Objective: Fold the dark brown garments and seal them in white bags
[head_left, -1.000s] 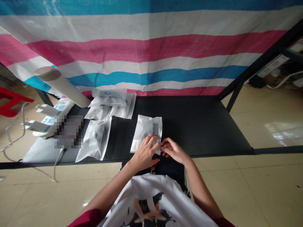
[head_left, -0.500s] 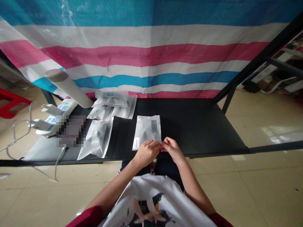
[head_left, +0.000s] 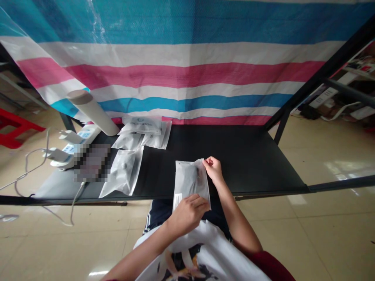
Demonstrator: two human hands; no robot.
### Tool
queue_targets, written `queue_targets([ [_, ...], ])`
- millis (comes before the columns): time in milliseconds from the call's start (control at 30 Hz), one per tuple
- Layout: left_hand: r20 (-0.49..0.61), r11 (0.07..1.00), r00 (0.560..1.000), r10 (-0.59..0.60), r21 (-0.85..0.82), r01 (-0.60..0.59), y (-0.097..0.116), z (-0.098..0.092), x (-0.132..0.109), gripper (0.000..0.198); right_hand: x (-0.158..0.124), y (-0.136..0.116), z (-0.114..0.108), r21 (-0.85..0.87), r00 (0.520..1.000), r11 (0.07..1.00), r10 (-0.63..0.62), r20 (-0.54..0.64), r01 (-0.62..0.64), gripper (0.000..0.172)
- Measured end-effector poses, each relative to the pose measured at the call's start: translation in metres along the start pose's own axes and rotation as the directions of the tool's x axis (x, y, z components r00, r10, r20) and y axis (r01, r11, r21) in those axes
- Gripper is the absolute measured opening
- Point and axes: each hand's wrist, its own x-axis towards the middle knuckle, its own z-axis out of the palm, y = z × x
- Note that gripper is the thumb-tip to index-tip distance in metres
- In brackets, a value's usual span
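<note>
A frosted zip bag (head_left: pixel 189 177) with a white label and a dark shape inside lies partly over the table's front edge, close to my body. My left hand (head_left: pixel 191 210) is closed on its near right corner and covers part of the label end. At the far right corner, my right hand (head_left: pixel 213 168) pinches the bag's right edge, where the zip strip appears to run. Whether the strip is sealed cannot be made out.
Left of the bag lies another frosted bag (head_left: pixel 123 171), with a pile of printed bags (head_left: pixel 143 127) behind it. Farther left are a white bottle (head_left: pixel 93 113), a power strip (head_left: pixel 83 136) and a blurred flat device (head_left: pixel 92 162) on a cable. A striped sheet (head_left: pixel 187 74) hangs behind the black table (head_left: pixel 246 164).
The bag has been drawn toward my body, past the table edge. My hands, close together before, are now apart: the right slid up along the edge, the left came nearer me.
</note>
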Motion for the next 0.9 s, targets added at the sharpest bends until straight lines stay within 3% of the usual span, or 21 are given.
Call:
queue_targets([
  [233,-0.042,0.997,0.996,-0.075,0.007,0.076,-0.006,-0.012,-0.013,0.02,-0.002,-0.002,0.012,-0.118,0.999,0.992,-0.048,0.024,0.051,0.033],
  [333,-0.102,0.989,0.986,-0.134,0.042,0.139,-0.01,-0.011,-0.022,0.02,-0.008,-0.008,0.019,-0.087,0.987,0.996,-0.014,0.161,0.028,0.029],
  [433,-0.169,0.975,0.964,-0.206,0.047,0.217,-0.02,-0.017,-0.033,0.017,-0.024,-0.015,0.026,-0.01,0.939,0.996,0.084,0.335,-0.085,0.031],
  [500,-0.21,0.965,0.946,-0.249,0.035,0.261,-0.032,-0.029,-0.042,0.01,-0.037,-0.019,0.026,0.036,0.894,0.984,0.142,0.426,-0.173,0.036],
  [567,-0.274,0.946,0.914,-0.3,0.04,0.322,-0.048,-0.048,-0.053,0.017,-0.049,-0.022,0.024,0.053,0.863,0.973,0.171,0.476,-0.223,0.039],
  [633,-0.399,0.893,0.834,-0.381,0.073,0.443,-0.068,-0.071,-0.064,0.022,-0.058,-0.025,0.02,0.053,0.854,0.97,0.182,0.487,-0.237,0.041],
  [733,-0.658,0.694,0.565,-0.498,0.088,0.714,-0.102,-0.105,-0.083,0.034,-0.063,-0.028,0.018,0.045,0.867,0.971,0.187,0.461,-0.233,0.042],
  [800,-0.685,0.499,0.43,-0.587,0.112,0.859,-0.124,-0.121,-0.096,0.049,-0.063,-0.03,0.022,0.031,0.871,0.976,0.178,0.458,-0.216,0.041],
  [900,-0.578,0.323,0.334,-0.744,0.126,0.938,-0.15,-0.132,-0.112,0.075,-0.061,-0.033,0.035,0.016,0.86,0.982,0.155,0.487,-0.186,0.04],
])
